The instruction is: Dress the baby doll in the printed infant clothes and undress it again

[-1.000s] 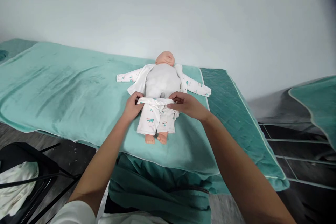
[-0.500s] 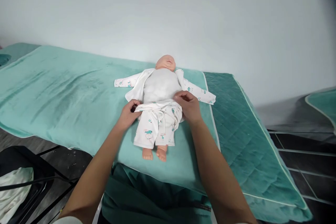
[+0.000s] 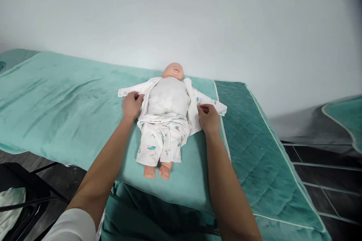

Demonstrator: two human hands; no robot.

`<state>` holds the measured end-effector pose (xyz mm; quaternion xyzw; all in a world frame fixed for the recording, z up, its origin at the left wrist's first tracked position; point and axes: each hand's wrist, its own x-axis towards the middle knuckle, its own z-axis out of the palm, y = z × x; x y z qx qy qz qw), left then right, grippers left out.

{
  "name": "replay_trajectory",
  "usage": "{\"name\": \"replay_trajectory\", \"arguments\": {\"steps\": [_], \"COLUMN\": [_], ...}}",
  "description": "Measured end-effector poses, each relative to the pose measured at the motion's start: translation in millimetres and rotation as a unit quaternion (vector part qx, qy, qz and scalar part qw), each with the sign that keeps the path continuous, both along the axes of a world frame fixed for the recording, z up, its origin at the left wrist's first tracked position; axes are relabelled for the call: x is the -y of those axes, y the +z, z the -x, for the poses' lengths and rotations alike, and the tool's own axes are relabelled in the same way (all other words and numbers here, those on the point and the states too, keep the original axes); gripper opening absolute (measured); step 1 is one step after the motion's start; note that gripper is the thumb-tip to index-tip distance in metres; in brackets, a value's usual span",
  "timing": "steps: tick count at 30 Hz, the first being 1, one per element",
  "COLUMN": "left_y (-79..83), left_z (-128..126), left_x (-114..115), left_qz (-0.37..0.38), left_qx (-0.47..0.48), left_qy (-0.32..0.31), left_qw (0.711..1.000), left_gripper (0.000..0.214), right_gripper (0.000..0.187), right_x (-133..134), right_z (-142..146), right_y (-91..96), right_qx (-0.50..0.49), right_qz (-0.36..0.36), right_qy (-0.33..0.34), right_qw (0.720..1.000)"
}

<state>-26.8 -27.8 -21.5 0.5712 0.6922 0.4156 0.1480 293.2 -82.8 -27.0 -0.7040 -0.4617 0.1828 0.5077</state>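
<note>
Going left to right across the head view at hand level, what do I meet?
Left hand → doll's white torso → right hand → dark green quilted cover → green cloth at the right edge.

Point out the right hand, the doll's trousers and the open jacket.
Right hand point(image 3: 209, 121): head view, back of the hand.
Trousers point(image 3: 157, 133): head view, upper front.
Open jacket point(image 3: 193, 116): head view, front panel beside that hand.
</note>
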Motion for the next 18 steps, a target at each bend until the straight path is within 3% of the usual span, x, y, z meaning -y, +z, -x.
{"name": "replay_trajectory", "arguments": {"steps": [3,5,8,12,15,18], "left_y": [4.5,5.4,3.4,1.4,3.5,7.1], "left_z": [-1.7,-0.9,4.3,18.0,32.0,48.8], "left_x": [-10.9,-11.2,-8.5,-6.3,-6.8,-8.5], "left_qz": [0.07,0.085,0.019,-0.071,-0.077,-0.054], "left_qx": [-0.082,-0.08,0.045,0.262,0.303,0.257], "left_qy": [-0.006,-0.026,-0.046,-0.022,-0.008,0.017], "left_qw": [0.994,0.993,0.998,0.962,0.95,0.965], "left_gripper": [0.028,0.023,0.023,0.03,0.029,0.027], "right_gripper": [0.026,0.025,0.027,0.031,0.037,0.042], "right_x": [-0.2,0.4,0.9,0.5,4.7,18.3], "right_z": [3.4,9.2,15.4,10.6,-8.6,-38.8], "right_y": [-4.4,-4.0,-0.1,4.0,2.2,-2.8], "right_qx": [0.05,0.061,0.01,-0.076,-0.079,-0.026], "right_qz": [0.045,0.067,0.056,-0.038,-0.078,-0.062], "right_qy": [0.045,0.06,0.062,0.014,-0.021,-0.046], "right_qw": [0.997,0.994,0.996,0.996,0.994,0.997]}}
